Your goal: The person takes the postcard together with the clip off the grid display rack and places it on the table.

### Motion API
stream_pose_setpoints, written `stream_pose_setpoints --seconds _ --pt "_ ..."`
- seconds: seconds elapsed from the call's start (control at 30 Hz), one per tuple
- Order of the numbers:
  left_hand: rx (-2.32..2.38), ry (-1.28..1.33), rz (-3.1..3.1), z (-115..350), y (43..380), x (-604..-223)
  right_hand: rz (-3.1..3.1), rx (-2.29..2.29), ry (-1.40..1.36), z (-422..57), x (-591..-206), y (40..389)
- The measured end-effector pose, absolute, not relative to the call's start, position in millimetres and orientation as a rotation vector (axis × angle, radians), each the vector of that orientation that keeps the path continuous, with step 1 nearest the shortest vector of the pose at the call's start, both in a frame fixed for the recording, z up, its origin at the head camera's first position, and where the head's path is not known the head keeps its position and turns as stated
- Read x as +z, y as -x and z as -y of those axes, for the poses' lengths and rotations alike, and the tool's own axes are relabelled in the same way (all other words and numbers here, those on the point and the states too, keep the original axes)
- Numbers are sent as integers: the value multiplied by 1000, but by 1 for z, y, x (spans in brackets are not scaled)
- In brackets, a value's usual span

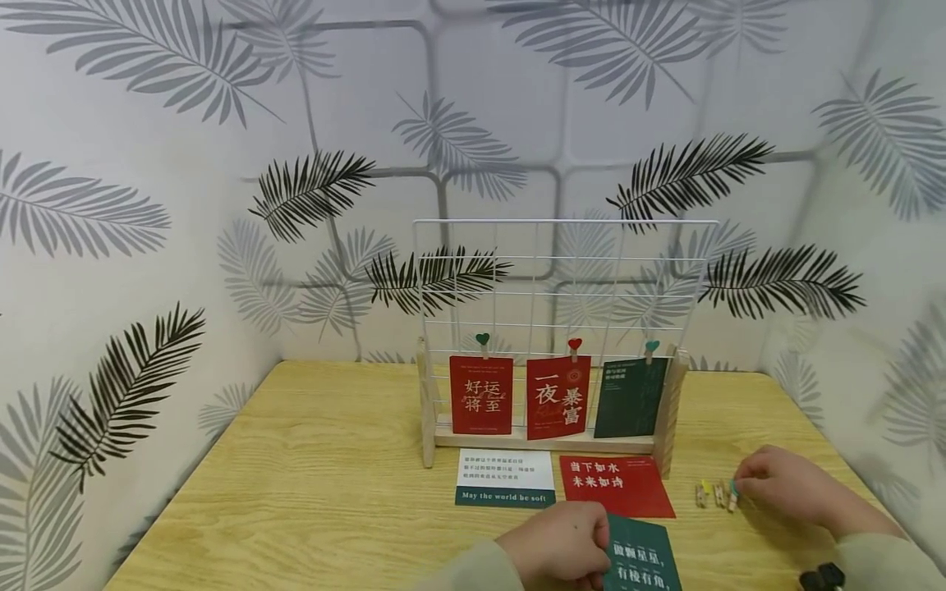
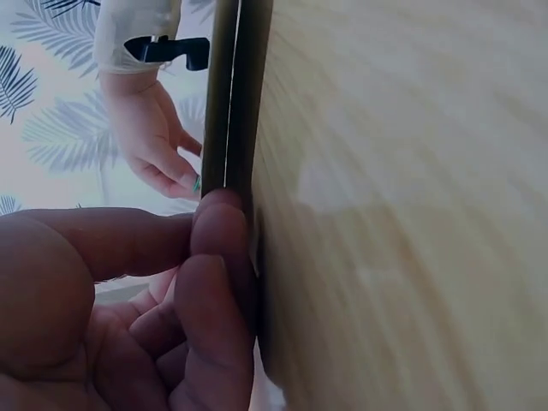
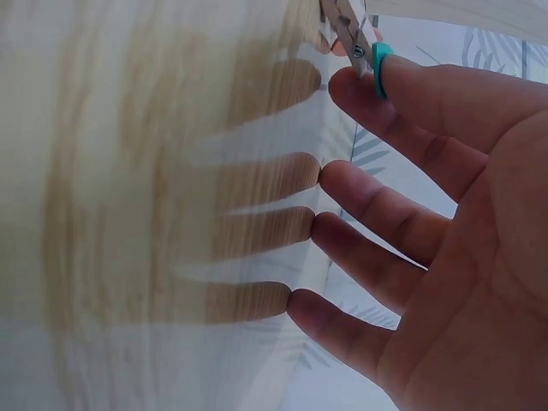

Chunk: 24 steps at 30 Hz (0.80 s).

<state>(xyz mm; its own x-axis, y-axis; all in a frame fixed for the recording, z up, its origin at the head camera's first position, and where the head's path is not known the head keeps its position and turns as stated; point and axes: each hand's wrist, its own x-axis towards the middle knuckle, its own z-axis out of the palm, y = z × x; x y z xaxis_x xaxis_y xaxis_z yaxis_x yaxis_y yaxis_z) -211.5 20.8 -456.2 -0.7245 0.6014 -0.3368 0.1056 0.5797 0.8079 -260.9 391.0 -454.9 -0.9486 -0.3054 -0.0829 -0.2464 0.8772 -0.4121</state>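
My left hand (image 1: 565,542) pinches the left edge of a dark green card (image 1: 643,554) with white Chinese lettering, low at the front of the table. In the left wrist view that card (image 2: 231,94) appears nearly edge-on between thumb and fingers. At the right, my right hand (image 1: 791,488) pinches a small wooden clothespin (image 3: 349,30) with a teal decoration between thumb and index finger. Its other fingertips touch the tabletop in the right wrist view. Beside this hand lie two more small clothespins (image 1: 719,494), one with a yellow decoration (image 1: 705,487).
Behind stands a white wire grid (image 1: 562,258) on a wooden base (image 1: 547,443). Heart-topped pegs clip two red cards (image 1: 482,419) and a dark green card (image 1: 628,402) to it. A white-and-green card (image 1: 505,476) and a red card (image 1: 621,492) lie in front.
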Motion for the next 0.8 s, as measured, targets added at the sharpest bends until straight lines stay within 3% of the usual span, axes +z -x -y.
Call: stream_pose_setpoints --seconds 0.8 --pt "1012 -503 -2292 -27 212 -451 -2928 -552 390 -384 -456 265"
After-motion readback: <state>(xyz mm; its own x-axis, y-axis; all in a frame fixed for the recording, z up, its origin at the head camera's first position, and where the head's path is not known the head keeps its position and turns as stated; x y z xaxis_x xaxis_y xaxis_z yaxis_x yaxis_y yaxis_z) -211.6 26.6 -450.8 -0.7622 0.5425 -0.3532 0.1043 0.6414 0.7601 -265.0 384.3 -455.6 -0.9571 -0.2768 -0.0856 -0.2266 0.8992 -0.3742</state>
